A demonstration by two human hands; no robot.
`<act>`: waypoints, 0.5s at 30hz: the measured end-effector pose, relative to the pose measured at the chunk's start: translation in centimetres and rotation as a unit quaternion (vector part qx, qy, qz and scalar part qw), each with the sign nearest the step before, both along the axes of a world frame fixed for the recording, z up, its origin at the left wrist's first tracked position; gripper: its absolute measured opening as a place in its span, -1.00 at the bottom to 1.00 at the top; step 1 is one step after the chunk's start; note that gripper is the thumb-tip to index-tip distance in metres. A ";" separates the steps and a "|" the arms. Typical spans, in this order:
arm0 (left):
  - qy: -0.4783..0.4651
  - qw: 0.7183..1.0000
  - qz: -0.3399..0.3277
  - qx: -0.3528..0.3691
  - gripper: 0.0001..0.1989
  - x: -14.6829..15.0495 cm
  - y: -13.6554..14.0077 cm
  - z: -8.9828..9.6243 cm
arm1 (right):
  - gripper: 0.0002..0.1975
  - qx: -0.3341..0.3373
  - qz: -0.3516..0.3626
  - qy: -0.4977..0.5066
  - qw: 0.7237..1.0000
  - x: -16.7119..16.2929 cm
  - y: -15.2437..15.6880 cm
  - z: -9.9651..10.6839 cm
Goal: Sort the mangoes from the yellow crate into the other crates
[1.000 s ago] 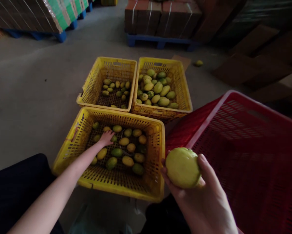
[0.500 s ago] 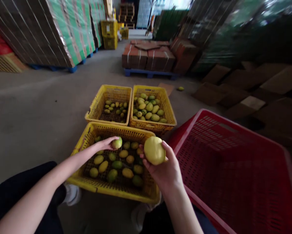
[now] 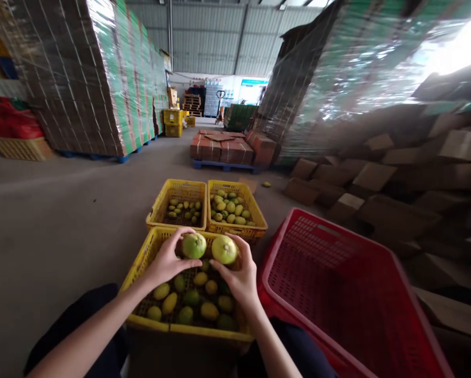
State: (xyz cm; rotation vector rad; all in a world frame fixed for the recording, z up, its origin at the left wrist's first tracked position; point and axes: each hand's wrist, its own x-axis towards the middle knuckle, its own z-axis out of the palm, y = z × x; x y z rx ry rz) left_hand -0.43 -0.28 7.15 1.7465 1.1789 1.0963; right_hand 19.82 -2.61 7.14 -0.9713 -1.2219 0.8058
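My left hand grips a round, mostly green fruit with thumb and fingers. Beside it, my right hand is closed on a paler yellow-green fruit whose stem end faces me. Both fruits are held up side by side, a small gap between them, over the near yellow crate. Inside that crate lie several oval fruits, some yellow, some green. My hands and the held fruits hide part of its far side.
Behind stand two more yellow crates, the left one with small fruits, the right one fuller. A large red crate is at my right. One fruit lies on the floor near cardboard. Farther off are boxes on a pallet.
My left hand has raised its fruit from the crate and turned it. My right hand has moved left, bringing its fruit beside the other. The view has tilted up.
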 end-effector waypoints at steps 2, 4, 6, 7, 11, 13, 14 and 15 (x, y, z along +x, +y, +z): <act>0.026 0.999 0.010 0.022 -0.39 0.5 -0.5 0.1 | -0.36 0.027 -0.009 -0.049 0.998 0.0 -0.1 -0.2; 0.028 0.998 0.004 0.052 -0.43 0.7 -0.5 0.4 | -0.38 0.056 -0.032 -0.087 0.994 0.0 0.0 -0.4; 0.019 0.996 0.014 0.091 -0.48 0.6 -0.4 0.6 | -0.42 0.086 -0.063 -0.129 0.986 0.1 0.4 -0.5; 0.010 0.994 0.025 0.107 -0.50 0.5 -0.2 0.6 | -0.43 0.098 -0.077 -0.148 0.981 0.2 0.6 -0.5; -0.119 0.990 -0.009 0.079 -0.43 0.1 0.5 0.3 | -0.34 0.088 -0.053 -0.126 0.987 0.6 1.6 -0.5; -0.231 0.971 -0.066 0.006 -0.37 0.1 0.8 0.1 | -0.28 0.046 0.007 -0.027 0.999 0.7 2.1 -0.3; -0.287 0.954 -0.084 -0.037 -0.38 0.1 1.0 0.1 | -0.30 0.020 0.038 0.028 0.999 0.6 2.3 -0.2; -0.338 0.933 -0.091 -0.077 -0.41 0.2 1.1 0.2 | -0.35 -0.006 0.066 0.078 0.995 0.5 2.5 -0.1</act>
